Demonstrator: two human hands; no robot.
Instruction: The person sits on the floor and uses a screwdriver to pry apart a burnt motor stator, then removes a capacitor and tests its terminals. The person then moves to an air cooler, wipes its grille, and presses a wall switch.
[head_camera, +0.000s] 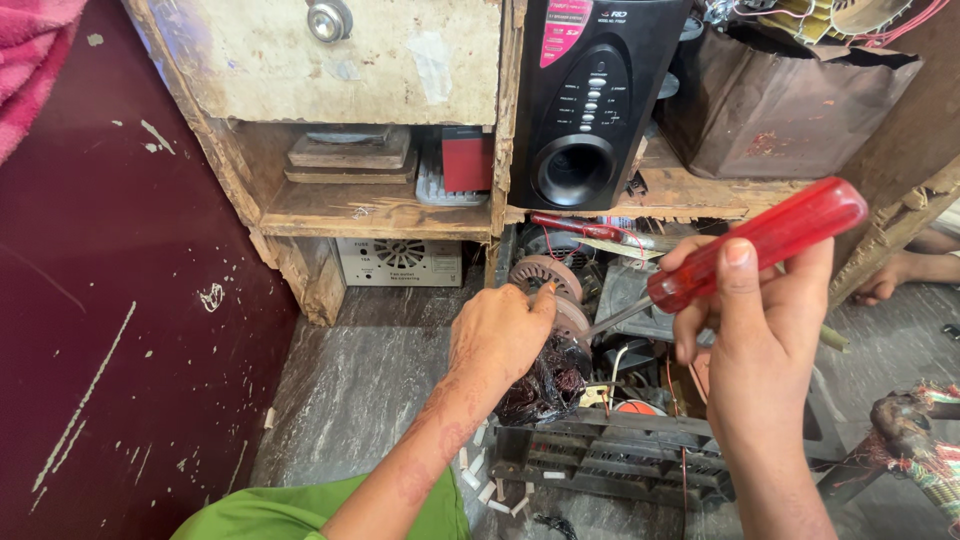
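While the left hand (497, 335) clamps the motor stator (548, 340) by its ring, over the grey floor (350, 390) in front of the wooden shelf (370, 210), the right hand (745, 320) is closed around the red screwdriver (740, 245), whose blade meets the core's edge. Good practice, I judge, is to brace the stator firmly and lever gently, keeping the tip off the dark windings (545, 385) and away from the holding fingers.

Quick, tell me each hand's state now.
Left hand: closed, gripping the motor stator.
Right hand: closed, holding the red-handled screwdriver.
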